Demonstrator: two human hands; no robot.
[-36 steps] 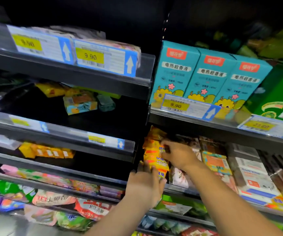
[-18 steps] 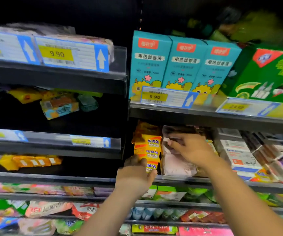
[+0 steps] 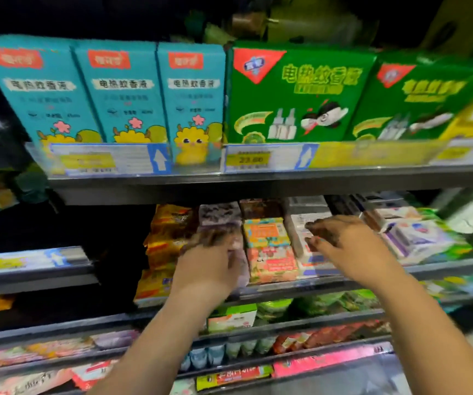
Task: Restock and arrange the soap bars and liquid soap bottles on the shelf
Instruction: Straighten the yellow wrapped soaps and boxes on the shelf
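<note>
Lilac film covers the soap pack (image 3: pixel 220 215) standing centre-left on the soap shelf (image 3: pixel 301 287), the level directly under the upper shelf (image 3: pixel 258 183). The left hand (image 3: pixel 205 263) lies against the front of this pack with its back toward the camera. Motion blur hides the fingers, so it cannot be told whether they clasp the pack or only press on it. The right hand (image 3: pixel 352 246) reaches in from the right with fingers spread and nearly straight, grasping nothing. Its fingertips are at the face of the white soap box (image 3: pixel 295 233). From left to right the soap shelf carries the yellow-orange soap packs (image 3: pixel 169 223), the lilac soap pack, the floral soap packs (image 3: pixel 268 246) stacked one on another, the white soap box, and then the white and purple boxes (image 3: pixel 417 238) near the right edge. The floral soap packs stand between the two hands, touched by neither. On the upper shelf, three teal cartons (image 3: pixel 121 92) stand upright side by side, with two green cartons (image 3: pixel 298 92) just beside them on the right. A yellow price label (image 3: pixel 248 160) is clipped to the front rail below the first green carton. The lower shelves (image 3: pixel 258 327) hold green, red and pink packets, too blurred to identify.
</note>
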